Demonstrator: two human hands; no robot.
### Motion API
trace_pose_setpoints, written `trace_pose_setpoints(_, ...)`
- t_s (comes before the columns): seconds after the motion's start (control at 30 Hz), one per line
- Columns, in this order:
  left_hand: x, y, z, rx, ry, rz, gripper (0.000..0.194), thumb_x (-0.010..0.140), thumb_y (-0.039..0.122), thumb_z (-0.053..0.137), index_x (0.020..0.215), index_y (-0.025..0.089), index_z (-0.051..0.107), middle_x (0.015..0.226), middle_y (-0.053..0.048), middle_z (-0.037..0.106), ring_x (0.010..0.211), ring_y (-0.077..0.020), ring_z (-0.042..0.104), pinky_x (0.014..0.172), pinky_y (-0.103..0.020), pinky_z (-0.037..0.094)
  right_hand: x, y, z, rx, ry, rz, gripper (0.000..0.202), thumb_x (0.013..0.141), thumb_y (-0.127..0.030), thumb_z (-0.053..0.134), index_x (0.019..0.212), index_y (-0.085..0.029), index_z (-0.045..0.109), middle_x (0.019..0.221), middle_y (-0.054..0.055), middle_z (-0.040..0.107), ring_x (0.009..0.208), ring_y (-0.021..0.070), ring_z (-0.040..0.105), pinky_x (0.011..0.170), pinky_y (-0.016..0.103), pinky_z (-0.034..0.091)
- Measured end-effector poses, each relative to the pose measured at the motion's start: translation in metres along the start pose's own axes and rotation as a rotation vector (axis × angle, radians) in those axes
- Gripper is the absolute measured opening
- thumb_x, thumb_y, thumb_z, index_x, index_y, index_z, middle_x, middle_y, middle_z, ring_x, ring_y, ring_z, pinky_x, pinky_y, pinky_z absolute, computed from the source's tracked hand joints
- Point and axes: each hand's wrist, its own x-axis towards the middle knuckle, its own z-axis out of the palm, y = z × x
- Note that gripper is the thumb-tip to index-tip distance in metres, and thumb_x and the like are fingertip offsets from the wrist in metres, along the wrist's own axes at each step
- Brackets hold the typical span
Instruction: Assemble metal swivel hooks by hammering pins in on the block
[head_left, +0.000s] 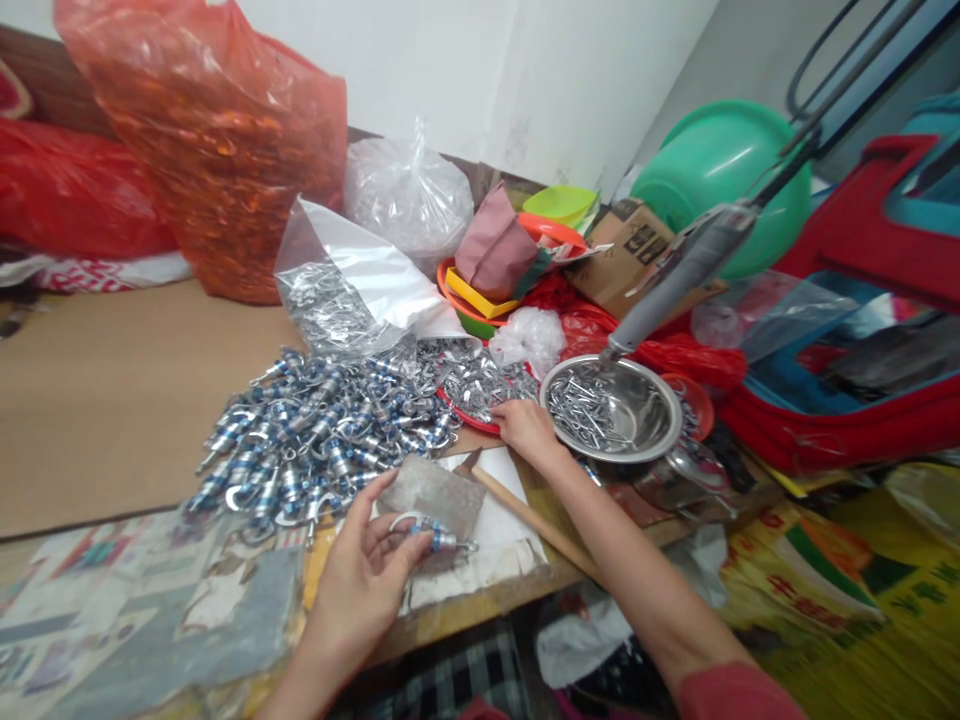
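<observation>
My left hand (379, 560) pinches a small blue and silver metal fitting (435, 535) in front of a grey metal block (435, 492). My right hand (521, 425) reaches to the near edge of a red tray (480, 385) of small silver parts, its fingertips together; whether they hold a part is too small to tell. Left of the block lies a large pile of blue and silver fittings (300, 430). A hammer (536, 520) with a wooden handle rests beside the block, partly under my right forearm. To the right of my right hand, a steel bowl (660, 410) holds silver pins.
An open plastic bag of silver parts (337, 300) lies behind the pile. Large red bags (225, 150) stand at the back left. A grey tool (675, 270) slants down over the bowl. A green basin (720, 180) and a red plastic stool (847, 250) are at right.
</observation>
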Motion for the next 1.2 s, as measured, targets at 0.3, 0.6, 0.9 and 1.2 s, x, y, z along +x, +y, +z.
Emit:
trace_pose_setpoints(0.3, -0.002, -0.009, 0.004, -0.161, 0.013, -0.037, 0.076, 0.061, 0.023, 0.067, 0.124, 0.021, 0.025, 0.067, 0.002, 0.06, 0.069, -0.0185, 0.063, 0.066, -0.035, 0.053, 0.014, 0.007, 0.003, 0.05, 0.0, -0.044, 0.022, 0.075, -0.006, 0.049, 0.091, -0.014, 0.062, 0.095, 0.01, 0.062, 0.091, 0.0192, 0.056, 0.08, 0.029, 0.042)
trace_pose_setpoints(0.6, 0.004, -0.019, 0.001, -0.211, 0.021, 0.031, 0.078, 0.061, 0.017, 0.067, 0.126, 0.02, 0.024, 0.064, 0.001, 0.064, 0.061, -0.0147, 0.062, 0.061, -0.029, 0.054, -0.079, -0.055, -0.014, 0.444, -0.085, -0.498, 0.009, 0.075, -0.014, 0.056, 0.072, -0.016, 0.064, 0.069, 0.001, 0.064, 0.064, 0.0113, 0.057, 0.062, 0.021, 0.043)
trace_pose_setpoints(0.9, 0.003, -0.017, 0.002, -0.254, 0.043, 0.019, 0.08, 0.06, 0.014, 0.067, 0.127, 0.019, 0.024, 0.061, 0.004, 0.062, 0.059, -0.0112, 0.061, 0.059, -0.022, 0.052, -0.089, -0.072, 0.007, 0.632, 0.113, -0.488, 0.019, 0.074, -0.007, 0.049, 0.076, -0.015, 0.066, 0.074, 0.006, 0.068, 0.069, 0.013, 0.062, 0.065, 0.023, 0.049)
trace_pose_setpoints(1.2, 0.004, -0.015, 0.003, -0.258, 0.054, 0.014, 0.081, 0.057, 0.017, 0.07, 0.125, 0.018, 0.026, 0.058, 0.004, 0.062, 0.056, -0.0121, 0.061, 0.058, -0.023, 0.053, -0.08, -0.056, 0.008, 0.454, 0.131, -0.966, 0.026, 0.081, -0.008, 0.038, 0.072, -0.011, 0.062, 0.086, 0.01, 0.068, 0.084, 0.0136, 0.062, 0.073, 0.024, 0.051)
